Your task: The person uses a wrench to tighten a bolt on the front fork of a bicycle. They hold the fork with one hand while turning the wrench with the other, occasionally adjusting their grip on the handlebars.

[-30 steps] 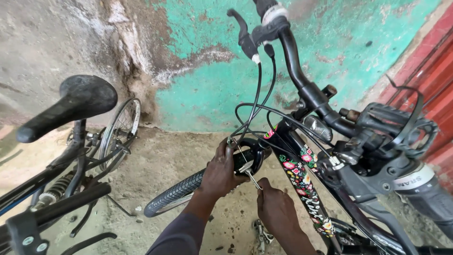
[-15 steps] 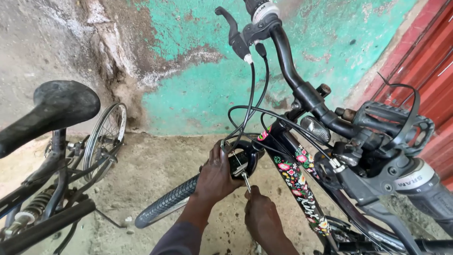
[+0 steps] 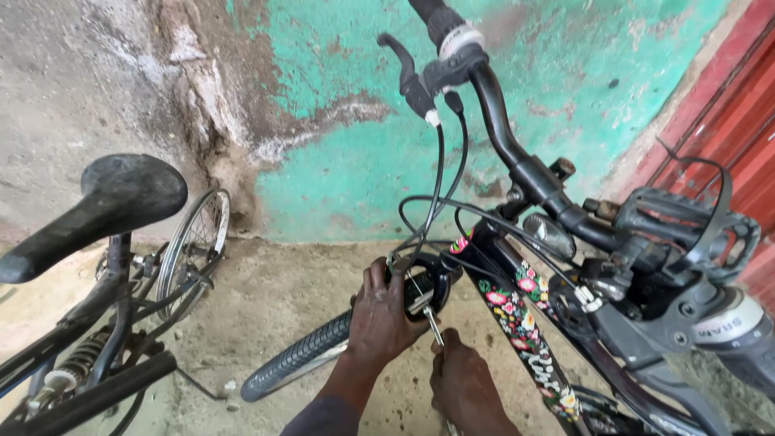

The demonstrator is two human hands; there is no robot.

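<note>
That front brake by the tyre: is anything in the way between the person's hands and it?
Nothing visible. The left hand already grips the front brake above the tyre, and the right hand holds a thin metal tool up against it. The cables hang just above.

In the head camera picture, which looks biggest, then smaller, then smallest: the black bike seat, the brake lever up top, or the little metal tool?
1. Black bike seat, though it sits close to the camera, which makes it look bigger.
2. Brake lever.
3. Metal tool, only a short shaft showing above the right hand.
</note>
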